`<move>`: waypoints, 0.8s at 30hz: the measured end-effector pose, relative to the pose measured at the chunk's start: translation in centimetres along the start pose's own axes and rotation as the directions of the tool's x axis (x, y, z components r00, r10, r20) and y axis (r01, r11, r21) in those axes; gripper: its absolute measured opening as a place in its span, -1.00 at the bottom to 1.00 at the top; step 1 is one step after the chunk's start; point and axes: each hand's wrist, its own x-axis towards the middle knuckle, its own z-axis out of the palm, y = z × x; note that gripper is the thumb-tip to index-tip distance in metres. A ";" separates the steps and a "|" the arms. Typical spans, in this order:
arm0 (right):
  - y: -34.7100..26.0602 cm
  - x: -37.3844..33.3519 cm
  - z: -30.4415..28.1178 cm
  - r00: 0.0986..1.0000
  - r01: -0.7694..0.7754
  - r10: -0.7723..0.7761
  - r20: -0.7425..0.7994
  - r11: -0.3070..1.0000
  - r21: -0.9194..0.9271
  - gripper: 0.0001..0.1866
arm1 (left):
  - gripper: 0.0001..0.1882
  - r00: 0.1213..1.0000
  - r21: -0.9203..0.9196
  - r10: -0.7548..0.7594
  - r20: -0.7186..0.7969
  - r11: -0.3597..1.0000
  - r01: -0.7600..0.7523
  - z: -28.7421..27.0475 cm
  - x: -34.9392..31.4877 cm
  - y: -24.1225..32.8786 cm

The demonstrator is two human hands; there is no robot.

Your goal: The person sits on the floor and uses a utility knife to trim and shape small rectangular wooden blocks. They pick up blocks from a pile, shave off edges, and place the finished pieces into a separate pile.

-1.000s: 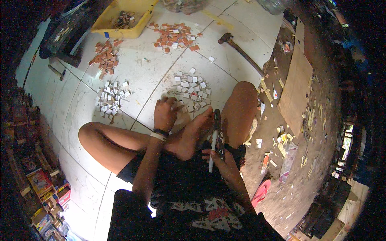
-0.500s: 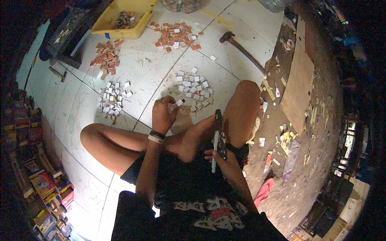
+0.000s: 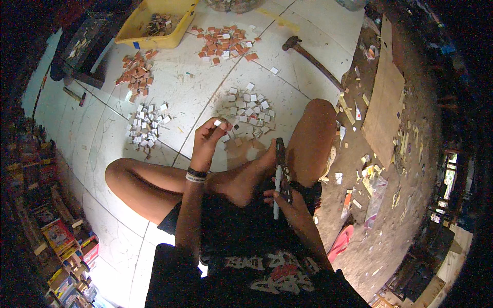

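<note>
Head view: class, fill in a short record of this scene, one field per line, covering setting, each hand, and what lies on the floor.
Setting: person seated cross-legged on white tiled floor
Left hand: raised, small white square tile piece pinched in fingers
Right hand: grips black-and-white handled tool, resting by the foot
Nearest pile: white square pieces
Other piles: reddish-brown pieces
Container: yellow plastic tray
Also: wooden-handled hammer

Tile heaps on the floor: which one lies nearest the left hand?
The white heap just beyond the left hand, in front of the foot. The other white heap lies further left; the two reddish heaps lie further away, by the yellow tray.
</note>
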 end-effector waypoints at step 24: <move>-5.4 -2.4 3.2 0.969 0.194 -0.247 -0.017 0.800 -0.568 -0.41 | -0.88 0.955 0.088 0.274 -0.111 0.960 -0.265 7.9 -5.3 3.9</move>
